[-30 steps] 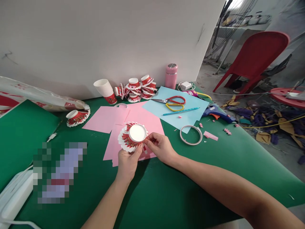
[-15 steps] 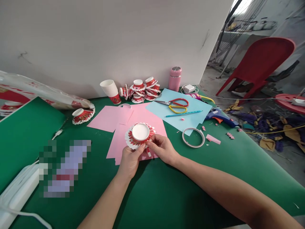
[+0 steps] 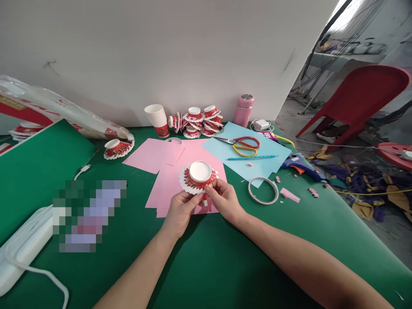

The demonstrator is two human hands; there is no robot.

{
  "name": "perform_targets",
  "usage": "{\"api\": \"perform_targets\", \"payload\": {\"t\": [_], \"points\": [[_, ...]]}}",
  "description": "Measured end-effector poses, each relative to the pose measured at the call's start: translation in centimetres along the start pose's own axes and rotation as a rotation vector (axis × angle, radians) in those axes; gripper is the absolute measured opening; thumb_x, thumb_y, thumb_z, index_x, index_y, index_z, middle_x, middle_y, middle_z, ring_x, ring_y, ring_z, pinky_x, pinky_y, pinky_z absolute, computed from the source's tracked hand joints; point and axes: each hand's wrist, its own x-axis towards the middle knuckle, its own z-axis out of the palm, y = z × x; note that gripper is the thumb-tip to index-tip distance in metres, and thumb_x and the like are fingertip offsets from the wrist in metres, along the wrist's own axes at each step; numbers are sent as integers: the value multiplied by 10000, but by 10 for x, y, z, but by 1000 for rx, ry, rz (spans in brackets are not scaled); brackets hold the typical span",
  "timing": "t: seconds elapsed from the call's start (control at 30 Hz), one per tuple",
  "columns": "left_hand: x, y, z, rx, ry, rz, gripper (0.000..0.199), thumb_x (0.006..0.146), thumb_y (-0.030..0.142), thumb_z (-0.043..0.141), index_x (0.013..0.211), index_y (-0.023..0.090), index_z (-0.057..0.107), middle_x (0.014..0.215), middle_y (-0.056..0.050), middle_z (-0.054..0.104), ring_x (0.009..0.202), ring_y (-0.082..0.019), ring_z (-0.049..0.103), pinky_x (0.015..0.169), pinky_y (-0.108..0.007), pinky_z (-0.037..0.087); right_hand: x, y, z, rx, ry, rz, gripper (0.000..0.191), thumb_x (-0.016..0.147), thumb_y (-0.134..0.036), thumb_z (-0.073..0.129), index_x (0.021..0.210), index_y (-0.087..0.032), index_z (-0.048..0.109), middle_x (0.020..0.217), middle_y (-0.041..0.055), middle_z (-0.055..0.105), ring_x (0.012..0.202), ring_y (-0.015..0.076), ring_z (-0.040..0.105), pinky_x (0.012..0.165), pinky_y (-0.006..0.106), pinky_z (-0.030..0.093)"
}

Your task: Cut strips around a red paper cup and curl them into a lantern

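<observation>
A red and white paper cup with its side cut into folded strips [image 3: 200, 171] is held over pink paper [image 3: 167, 199], its round white base facing up. My left hand [image 3: 182, 211] pinches the near edge of the strips from the left. My right hand [image 3: 225, 201] grips the same edge from the right, thumb and fingers pressed together. Between the fingertips one or two strips hang down. Scissors with red and yellow handles [image 3: 246, 141] and a blue pencil [image 3: 252, 158] lie on light blue paper [image 3: 222, 146]. A roll of tape [image 3: 263, 191] rests to the right.
Against the wall stand stacked paper cups [image 3: 156, 120], a pile of cut cups [image 3: 195, 121] and a pink flask [image 3: 243, 110]. One cut cup [image 3: 117, 148] sits left. A blue glue gun [image 3: 302, 167] lies right; a white power strip [image 3: 24, 244] is near left.
Both hands and the cut cup have shifted slightly right in view, and the cup tilts a little more. The whole view has turned slightly. Both hands keep their hold.
</observation>
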Motion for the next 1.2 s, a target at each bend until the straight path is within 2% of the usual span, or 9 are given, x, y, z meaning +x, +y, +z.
{"api": "perform_targets", "payload": {"t": [0.3,0.5,0.73,1.2], "points": [[0,2,0,-99,-45,-13,191,591,272,780,740,164,727,696,-27,685,717,-124,591,692,-247,456,-1,-4,1,35,-47,43,384,693,-520,630,618,-179,469,562,-48,415,510,77,327,496,228,280],[0,3,2,-94,-10,-32,205,537,278,800,665,145,711,659,-27,672,602,-106,552,611,-251,450,-1,-2,-1,12,-49,55,387,692,-529,630,627,-185,465,574,-43,428,525,87,365,513,234,317],[0,2,3,-56,-5,-24,218,599,292,768,744,138,715,683,-41,665,633,-128,565,638,-273,459,-2,0,1,-4,-52,17,384,710,-544,613,639,-191,480,589,-16,504,546,113,453,549,264,401],[0,-1,0,-2,35,21,210,606,303,766,722,135,714,646,-36,667,628,-131,578,622,-268,466,-4,-4,2,-11,-6,-24,366,695,-512,633,610,-184,495,556,-29,476,524,97,404,503,234,350]]}}
